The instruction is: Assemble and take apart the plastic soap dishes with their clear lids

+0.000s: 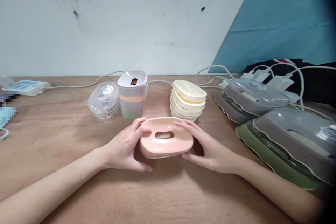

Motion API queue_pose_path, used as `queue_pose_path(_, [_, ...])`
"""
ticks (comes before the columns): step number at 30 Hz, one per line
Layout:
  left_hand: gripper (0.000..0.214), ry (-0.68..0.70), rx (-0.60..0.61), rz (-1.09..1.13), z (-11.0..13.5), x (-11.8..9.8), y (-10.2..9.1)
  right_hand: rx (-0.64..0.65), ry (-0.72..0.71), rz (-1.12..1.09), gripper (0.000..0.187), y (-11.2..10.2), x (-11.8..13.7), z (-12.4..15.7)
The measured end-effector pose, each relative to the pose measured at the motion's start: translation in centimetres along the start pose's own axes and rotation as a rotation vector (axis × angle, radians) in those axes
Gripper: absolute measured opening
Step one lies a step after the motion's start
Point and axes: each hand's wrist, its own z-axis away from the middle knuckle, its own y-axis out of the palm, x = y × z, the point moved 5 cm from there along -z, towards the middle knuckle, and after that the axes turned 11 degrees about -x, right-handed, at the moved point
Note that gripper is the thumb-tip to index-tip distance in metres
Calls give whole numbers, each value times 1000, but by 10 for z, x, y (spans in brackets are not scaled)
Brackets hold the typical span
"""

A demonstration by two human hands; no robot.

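Between my two hands is a rounded pink plastic lid (pixel 165 146) with an oval slot in its middle; a paler rim shows under its edge. My left hand (pixel 128 143) grips its left end, fingers over the top edge and thumb stretched out below. On the right end, my right hand (pixel 207 143) has its fingers on the top and its thumb at the lower front edge. Something pale shows through the slot, too little to name. Just behind stand a stack of cream-coloured lids (pixel 187 103) and a tall stack of grey slotted lids (pixel 132 99) with a peach one among them.
Clear plastic covers (pixel 103 99) are stacked at the back left. Toward the right lie piled grey and green trays (pixel 262 154) under clear covers. Chargers and white cables (pixel 282 80) sit behind them. A power strip (pixel 28 87) lies at the far left, near the wall.
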Motion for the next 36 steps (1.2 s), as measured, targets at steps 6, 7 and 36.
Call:
queue_pose_path(6, [51,3,-1,20,-3,-2,-1,17,-1,41,67,4,-2,1])
queue_pose_path(7, [51,-7,5,27,-3,-2,-1,17,3,60,68,4,-3,2])
queue_pose_path(36, [55,92,28,-133,0,-5,4,14,-7,173,63,7,-3,3])
